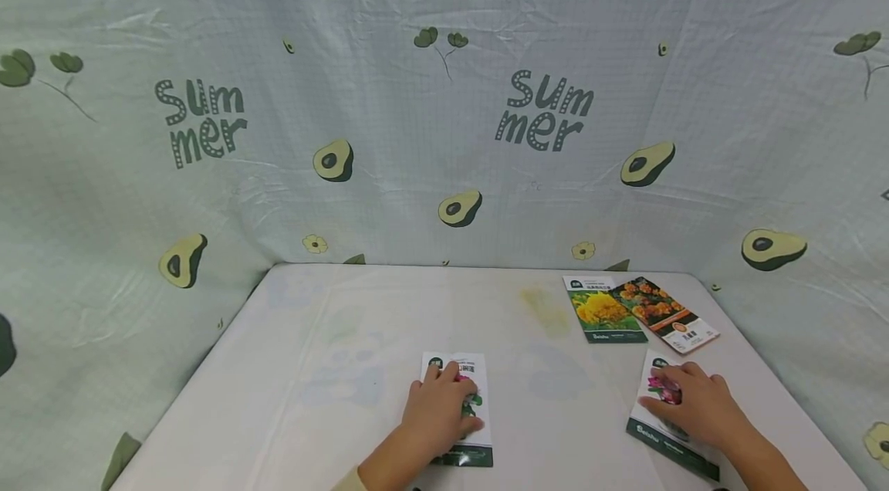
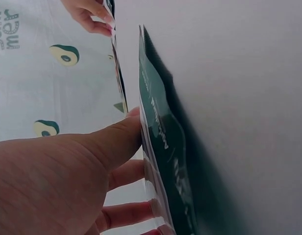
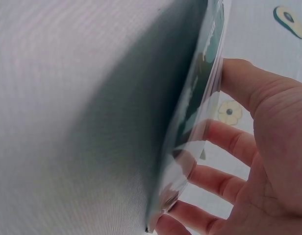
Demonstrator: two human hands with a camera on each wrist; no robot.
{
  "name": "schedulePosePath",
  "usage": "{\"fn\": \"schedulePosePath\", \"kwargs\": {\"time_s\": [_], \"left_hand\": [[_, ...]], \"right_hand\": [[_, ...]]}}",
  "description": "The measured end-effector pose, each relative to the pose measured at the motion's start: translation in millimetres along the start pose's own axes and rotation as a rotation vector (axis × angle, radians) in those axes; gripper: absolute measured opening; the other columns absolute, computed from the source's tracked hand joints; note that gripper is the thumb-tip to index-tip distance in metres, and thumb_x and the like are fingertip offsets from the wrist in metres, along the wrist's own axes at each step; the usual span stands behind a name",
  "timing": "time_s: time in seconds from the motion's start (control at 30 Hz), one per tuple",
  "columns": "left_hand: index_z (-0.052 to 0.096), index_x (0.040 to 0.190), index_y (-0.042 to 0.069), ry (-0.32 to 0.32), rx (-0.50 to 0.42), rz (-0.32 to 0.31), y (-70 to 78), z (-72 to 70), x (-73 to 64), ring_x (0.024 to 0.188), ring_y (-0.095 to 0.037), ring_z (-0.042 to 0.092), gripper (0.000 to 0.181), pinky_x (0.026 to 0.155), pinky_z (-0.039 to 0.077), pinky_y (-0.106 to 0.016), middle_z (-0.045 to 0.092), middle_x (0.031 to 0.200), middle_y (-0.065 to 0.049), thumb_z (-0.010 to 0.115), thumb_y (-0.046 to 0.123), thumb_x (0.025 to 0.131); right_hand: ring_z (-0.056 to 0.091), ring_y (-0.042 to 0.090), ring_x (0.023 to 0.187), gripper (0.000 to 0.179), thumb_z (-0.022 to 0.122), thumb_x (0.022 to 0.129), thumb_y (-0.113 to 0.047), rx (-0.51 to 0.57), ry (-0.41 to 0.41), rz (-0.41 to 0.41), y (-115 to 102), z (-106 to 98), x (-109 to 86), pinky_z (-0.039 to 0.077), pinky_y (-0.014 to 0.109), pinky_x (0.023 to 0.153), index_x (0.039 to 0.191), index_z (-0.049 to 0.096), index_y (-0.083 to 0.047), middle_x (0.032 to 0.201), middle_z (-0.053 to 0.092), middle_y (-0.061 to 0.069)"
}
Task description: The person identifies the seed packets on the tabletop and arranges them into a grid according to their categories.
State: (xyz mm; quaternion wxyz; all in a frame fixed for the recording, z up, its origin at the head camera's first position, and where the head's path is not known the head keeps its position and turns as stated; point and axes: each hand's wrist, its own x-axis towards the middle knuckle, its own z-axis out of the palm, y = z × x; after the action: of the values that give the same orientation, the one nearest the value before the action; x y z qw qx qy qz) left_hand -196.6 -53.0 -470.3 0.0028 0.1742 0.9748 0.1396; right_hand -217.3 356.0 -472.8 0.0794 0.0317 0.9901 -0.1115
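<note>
In the head view, my left hand [image 1: 437, 406] grips a white seed packet [image 1: 476, 437] at the middle front, thumb toward its right side and fingers spread over its upper half. In the left wrist view the packet's dark green end band [image 2: 165, 132] bows, with a shadow beneath it. At the front right, my right hand [image 1: 701, 402] holds another seed packet [image 1: 656, 429], pink flower picture partly covered, thumb near its left edge. This glossy packet [image 3: 205, 93] stands tilted over a broad shadow in the right wrist view, fingertips against its face.
Behind the right hand lie a yellow-flower seed packet [image 1: 604, 313] and an orange-flower seed packet [image 1: 663, 313], their edges overlapping. They are on the white table [image 1: 292, 367]. An avocado-patterned curtain [image 1: 389, 105] hangs along the back and sides.
</note>
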Motion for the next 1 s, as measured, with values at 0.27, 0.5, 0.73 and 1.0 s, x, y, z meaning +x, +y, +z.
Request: {"fn": "schedulePosePath", "kwargs": {"time_s": [0.27, 0.5, 0.73, 1.0], "left_hand": [[0.074, 0.119, 0.025, -0.015, -0.007, 0.005, -7.7, -1.8, -2.1, 0.107, -0.025, 0.050, 0.047, 0.073, 0.043, -0.042, 0.059, 0.121, -0.002, 0.082, 0.051, 0.081], [0.074, 0.119, 0.026, -0.014, -0.014, 0.010, -12.9, -1.7, -3.2, 0.109, -0.026, 0.051, 0.047, 0.073, 0.044, -0.043, 0.059, 0.122, -0.002, 0.082, 0.052, 0.081], [0.075, 0.120, 0.025, -0.012, -0.023, 0.006, -17.3, -5.0, -5.7, 0.108, -0.026, 0.051, 0.047, 0.072, 0.042, -0.042, 0.059, 0.122, -0.002, 0.082, 0.051, 0.081], [0.075, 0.119, 0.025, -0.013, -0.016, 0.002, -21.8, -7.8, -8.2, 0.108, -0.027, 0.051, 0.047, 0.074, 0.044, -0.043, 0.060, 0.122, -0.004, 0.083, 0.050, 0.080]], "right_hand": [[0.048, 0.051, 0.099, 0.096, 0.072, 0.076, -0.076, 0.000, -0.001, 0.007, 0, 2, 1.4, 0.051, 0.060, 0.079, 0.133, 0.060, 0.000, 0.126, 0.050, 0.036], [0.048, 0.050, 0.098, 0.095, 0.073, 0.076, -0.076, 0.001, 0.003, 0.014, 0, 2, 0.6, 0.051, 0.059, 0.079, 0.133, 0.060, -0.001, 0.125, 0.050, 0.036], [0.047, 0.051, 0.099, 0.096, 0.073, 0.075, -0.075, 0.012, -0.004, 0.030, -2, 2, 0.3, 0.051, 0.058, 0.078, 0.133, 0.060, -0.001, 0.126, 0.049, 0.036], [0.048, 0.051, 0.099, 0.095, 0.073, 0.076, -0.075, -0.001, 0.016, 0.022, -3, 2, -1.0, 0.052, 0.059, 0.079, 0.133, 0.060, 0.000, 0.125, 0.050, 0.036]]}}
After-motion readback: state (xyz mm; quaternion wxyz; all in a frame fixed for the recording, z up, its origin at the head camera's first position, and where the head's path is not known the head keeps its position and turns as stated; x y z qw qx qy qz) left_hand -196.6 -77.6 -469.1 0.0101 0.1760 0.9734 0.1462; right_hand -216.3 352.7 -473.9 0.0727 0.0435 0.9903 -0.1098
